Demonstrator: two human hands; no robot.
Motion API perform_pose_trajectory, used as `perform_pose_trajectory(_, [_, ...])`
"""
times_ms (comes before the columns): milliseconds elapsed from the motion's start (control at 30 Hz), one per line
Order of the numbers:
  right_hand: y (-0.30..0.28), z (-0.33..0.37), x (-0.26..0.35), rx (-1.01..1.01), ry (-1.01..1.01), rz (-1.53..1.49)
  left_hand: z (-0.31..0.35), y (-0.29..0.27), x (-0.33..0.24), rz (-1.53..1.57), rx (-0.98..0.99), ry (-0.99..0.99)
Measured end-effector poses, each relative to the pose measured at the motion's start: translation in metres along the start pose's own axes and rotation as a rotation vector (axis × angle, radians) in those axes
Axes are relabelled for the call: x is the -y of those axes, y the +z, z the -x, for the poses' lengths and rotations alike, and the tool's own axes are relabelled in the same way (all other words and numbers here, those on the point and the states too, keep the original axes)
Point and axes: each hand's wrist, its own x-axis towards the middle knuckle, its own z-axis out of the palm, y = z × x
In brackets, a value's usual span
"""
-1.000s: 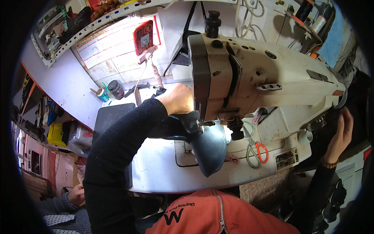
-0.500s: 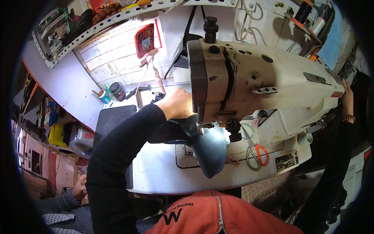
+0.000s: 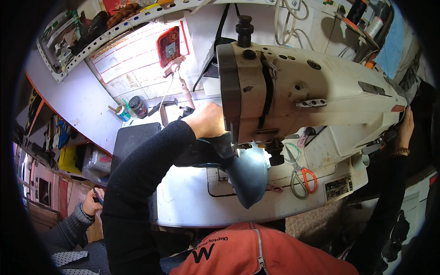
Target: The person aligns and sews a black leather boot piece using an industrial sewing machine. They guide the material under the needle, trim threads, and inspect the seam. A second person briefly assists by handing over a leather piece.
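Observation:
A large, stained off-white sewing machine (image 3: 293, 87) spans the middle and right. Under its needle end lies a dark, glossy leather piece (image 3: 250, 178), its rounded flap hanging toward me over the white machine bed (image 3: 183, 206). My left hand (image 3: 206, 120) is closed on the leather's far left part, next to the machine head; the head hides its fingertips. Bright light falls on the leather below the needle area. At the machine's far right end, my right hand (image 3: 404, 128) curls against the handwheel (image 3: 402, 109), which is mostly hidden.
Orange-and-green-handled scissors (image 3: 302, 181) lie on the bed right of the leather. A red phone (image 3: 169, 46) sits on a pink stand behind. A dark jar (image 3: 137, 106) stands at the back left. Another person's hand (image 3: 93, 201) shows at lower left, and thread spools (image 3: 373, 28) at upper right.
My right hand has slid downward and nearer along the handwheel. My left hand and the leather stay almost in place. The other person's hand has risen, with a small dark thing in it.

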Motion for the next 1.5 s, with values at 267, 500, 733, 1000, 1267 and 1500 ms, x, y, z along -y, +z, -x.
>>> perform_pose_trajectory(267, [0.018,0.048,-0.031,-0.090,0.082,-0.357,-0.004,0.000,-0.002,-0.118,0.096,-0.036])
perform_pose_trajectory(500, [0.022,0.044,-0.018,-0.214,0.167,-0.478,-0.002,0.014,-0.001,-0.256,-0.024,-0.032])
perform_pose_trajectory(733, [-0.019,-0.102,0.011,0.257,-0.021,0.409,0.007,0.000,-0.002,-0.090,0.115,-0.060])
perform_pose_trajectory(1000, [0.028,0.069,-0.051,-0.266,0.347,-0.264,0.011,0.003,-0.007,-0.291,-0.092,0.160])
perform_pose_trajectory(1267, [-0.007,-0.054,0.004,0.093,-0.102,0.150,0.022,0.019,-0.008,-0.224,-0.056,0.083])
perform_pose_trajectory(1500, [0.010,0.026,-0.060,-0.237,-0.065,-0.167,0.033,0.034,-0.010,-0.231,-0.150,0.119])
